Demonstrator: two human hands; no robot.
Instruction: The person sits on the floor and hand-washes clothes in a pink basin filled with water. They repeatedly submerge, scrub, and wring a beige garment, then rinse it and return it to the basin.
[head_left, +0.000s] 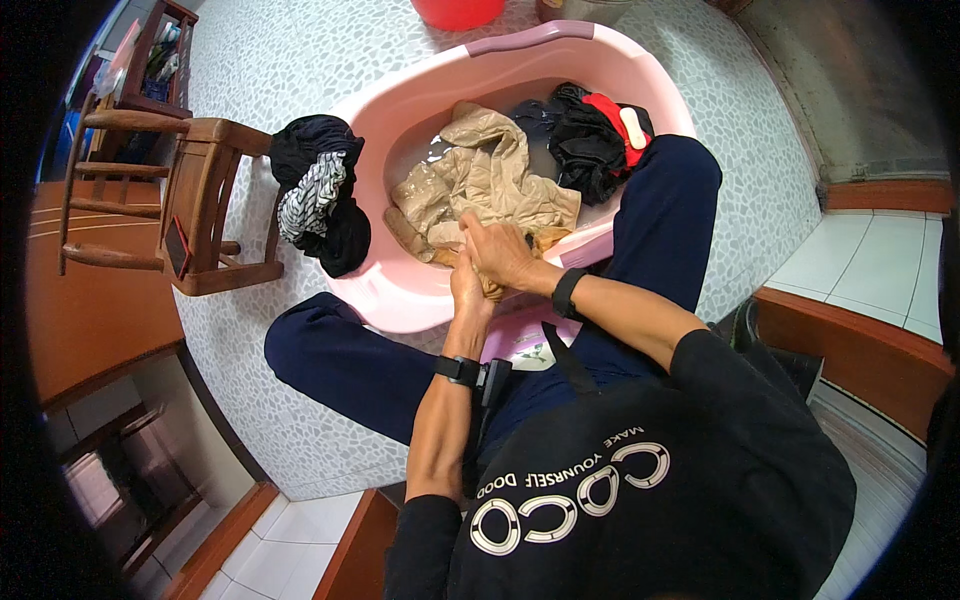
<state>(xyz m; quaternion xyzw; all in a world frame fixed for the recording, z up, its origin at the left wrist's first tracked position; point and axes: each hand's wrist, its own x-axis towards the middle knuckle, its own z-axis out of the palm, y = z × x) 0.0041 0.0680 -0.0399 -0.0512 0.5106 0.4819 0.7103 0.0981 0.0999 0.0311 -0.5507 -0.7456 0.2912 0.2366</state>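
Observation:
A beige garment (491, 161) lies soaking in cloudy water inside a pink plastic tub (375, 300). At the tub's near edge, my left hand (469, 289) grips a bunched, darker tan end of it. My right hand (501, 253) is closed over the same cloth, just beyond and touching the left. What lies inside both fists is hidden. Dark wet clothes (585, 150) are heaped at the tub's right end, with a red cloth (609, 112) among them. On the red cloth rests a cream-coloured, elongated object (633, 127), possibly a scrubbing brush.
Black clothes (319, 150) and a black-and-white patterned cloth (313, 193) hang over the tub's left rim. A wooden chair (202, 202) stands beside them. Beyond the tub are a red basin (459, 11) and a metal container (585, 9). My knees flank the tub.

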